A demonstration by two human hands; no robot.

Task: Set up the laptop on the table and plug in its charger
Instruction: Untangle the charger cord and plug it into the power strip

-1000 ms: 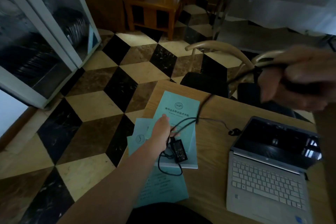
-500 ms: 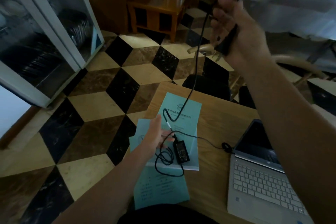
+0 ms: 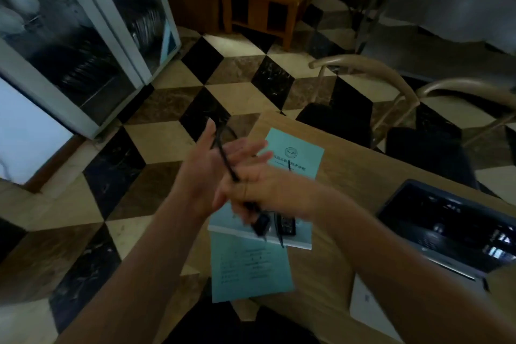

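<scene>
both hands up over the table (image 3: 349, 176) edge | right hand (image 3: 268, 190) curled round the cable (image 3: 226, 160) | left hand (image 3: 212, 165) flat-ish, fingers straight, cable across its palm | brick (image 3: 286, 225) on teal booklets (image 3: 293, 153) | laptop (image 3: 452, 226) open, far right

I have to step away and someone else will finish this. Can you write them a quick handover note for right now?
Left hand: fingers straight, charger cable lying across the palm.
Right hand: grips the same cable, the plug end hanging below it.
Charger brick: on the teal booklets at the table edge.
Laptop: open on the table, screen dark.
Done: laptop set out.
Left: untangle the cable, plug it in.
</scene>
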